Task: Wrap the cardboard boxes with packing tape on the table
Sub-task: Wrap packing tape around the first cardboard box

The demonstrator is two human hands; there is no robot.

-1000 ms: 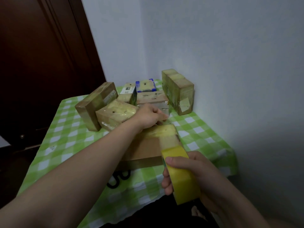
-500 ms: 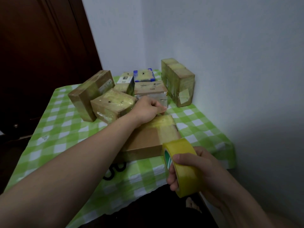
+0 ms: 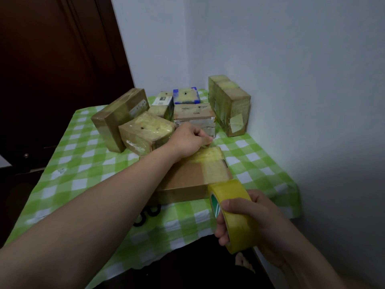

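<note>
A flat cardboard box (image 3: 187, 180) lies on the green-and-white checked tablecloth (image 3: 83, 174), close to the table's near edge. A tape strip (image 3: 210, 163) of yellowish packing tape runs along the right part of the box's top, from its far edge to its near edge. At the box's far edge the left hand (image 3: 187, 140) rests with its fingers curled, thumb and forefinger pinching the far end of the strip. The left forearm crosses the left part of the box's top. At the box's near right corner the right hand (image 3: 256, 222) grips the tape roll (image 3: 235, 205), thumb over the outer face and fingers wrapped round the rim, the roll held just off the corner and joined to the strip. Behind the box stands a cluster of already taped boxes: a long box (image 3: 118, 115) tilted to the far left, a squat box (image 3: 145, 134) in front of it, a small white-labelled box (image 3: 163, 103), a blue-edged box (image 3: 186, 94), a grey-sided box (image 3: 193, 113) just beyond the left hand, and a tall box (image 3: 229, 103) on the far right against the wall (image 3: 291, 80). A black looped object (image 3: 148, 213) lies just in front of the flat box, partly hidden by the forearm. A dark door (image 3: 52, 80) stands far left of the flat box.
</note>
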